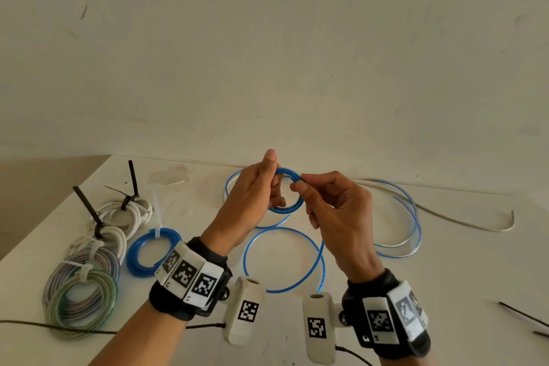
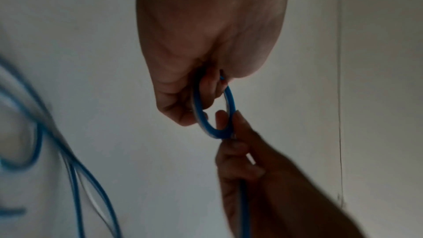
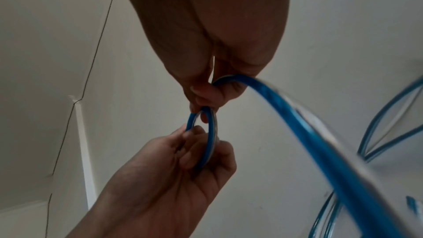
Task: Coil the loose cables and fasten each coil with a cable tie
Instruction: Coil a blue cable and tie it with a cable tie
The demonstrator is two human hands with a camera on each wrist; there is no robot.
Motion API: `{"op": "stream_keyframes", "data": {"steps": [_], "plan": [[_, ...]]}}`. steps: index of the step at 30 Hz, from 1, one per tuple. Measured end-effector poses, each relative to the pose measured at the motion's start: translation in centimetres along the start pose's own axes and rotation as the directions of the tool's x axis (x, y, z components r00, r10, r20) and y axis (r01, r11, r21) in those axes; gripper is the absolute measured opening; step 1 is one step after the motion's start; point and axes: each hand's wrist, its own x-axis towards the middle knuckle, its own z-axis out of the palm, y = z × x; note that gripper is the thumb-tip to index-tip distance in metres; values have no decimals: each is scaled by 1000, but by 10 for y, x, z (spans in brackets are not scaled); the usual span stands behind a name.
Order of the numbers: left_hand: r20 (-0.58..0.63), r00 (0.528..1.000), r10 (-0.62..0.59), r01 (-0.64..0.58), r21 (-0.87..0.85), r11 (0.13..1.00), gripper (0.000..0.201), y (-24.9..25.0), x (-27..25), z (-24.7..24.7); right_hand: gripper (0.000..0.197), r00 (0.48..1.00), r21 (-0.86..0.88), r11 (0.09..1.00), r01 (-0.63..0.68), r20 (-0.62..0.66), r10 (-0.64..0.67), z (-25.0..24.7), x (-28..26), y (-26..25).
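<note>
Both hands [image 1: 252,190] pinch upright blue cable coil [image 1: 292,202].

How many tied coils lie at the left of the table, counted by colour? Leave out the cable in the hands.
White coils: 2
Blue coil: 1
Grey coil: 1
Green coil: 1
Total: 5
</note>
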Motion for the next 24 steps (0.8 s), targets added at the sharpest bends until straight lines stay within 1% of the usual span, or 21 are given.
{"op": "stream_keyframes", "data": {"steps": [3, 4, 6, 9, 12, 14, 16, 19, 20, 22, 23, 24], "plan": [[-54, 993, 108, -104, 81, 991, 47, 0, -3, 3, 6, 1000, 4, 1000, -2, -7, 2, 0, 0, 0], [-71, 988, 137, -131, 81, 988, 47, 0, -3, 4, 7, 1000, 18, 1000, -1, -11, 2, 1, 0, -1], [-86, 985, 151, -147, 49, 988, 46, 0, -4, 4, 12, 1000, 50, 999, -5, -12, 6, 2, 0, -1], [-54, 994, 97, -101, -82, 992, 47, -3, -3, 7, 22, 1000, 82, 996, -20, -1, 20, 2, 0, -2], [-104, 994, 40, -58, -179, 982, 48, -6, -2, 9, 15, 999, 24, 999, 21, -25, -20, 6, -3, 1], [-129, 992, 13, -44, -242, 969, 48, -6, -1, 9, 13, 997, -10, 999, 43, -62, -43, 11, -6, 4], [-137, 990, -15, -26, -288, 957, 51, -6, -1, 10, 10, 994, 14, 999, 45, -102, -43, 14, -8, 5], [-151, 988, -30, -19, -314, 949, 54, -7, -2, 13, 12, 996, 41, 998, 46, -81, -43, 16, -11, 4], [-138, 990, -28, -18, -317, 948, 54, -6, -3, 15, 12, 996, 47, 998, 47, -75, -43, 15, -10, 3], [-63, 998, -20, 0, -311, 951, 51, -3, -2, 14, 10, 997, 65, 997, 34, -66, -29, 9, -7, 2], [-18, 1000, 0, -4, -260, 966, 49, -1, -2, 11, 10, 999, 70, 997, 21, -44, -18, 4, -5, -1], [29, 999, 31, -25, -168, 986, 47, 0, -1, 6, 10, 1000, 58, 998, 12, -6, -12, -2, -1, -3]]}}
